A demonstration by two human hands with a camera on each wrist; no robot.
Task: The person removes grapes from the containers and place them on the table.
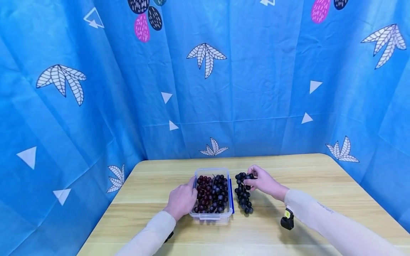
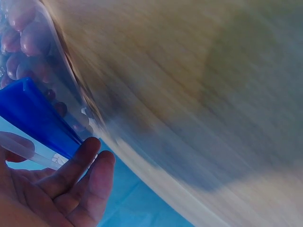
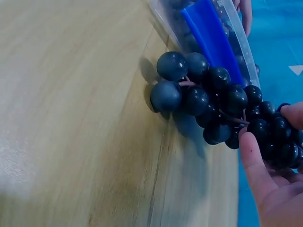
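A clear plastic container (image 1: 211, 217) with blue side latches stands on the table. In it, red grapes (image 1: 201, 193) lie at the left and dark grapes (image 1: 219, 192) at the right. My left hand (image 1: 182, 199) grips the container's left rim; the left wrist view shows its fingers (image 2: 85, 153) by the blue latch (image 2: 38, 116). To the right of the container, my right hand (image 1: 264, 182) holds a bunch of black grapes (image 1: 244, 199) near its far end. In the right wrist view the bunch (image 3: 196, 99) stretches toward the camera, overlapping the container's right latch (image 3: 210, 38).
The light wooden table (image 1: 153, 181) has rounded far corners. Blue patterned curtain (image 1: 205, 99) hangs behind it and along both sides. A small black device (image 1: 287, 218) is strapped at the right wrist.
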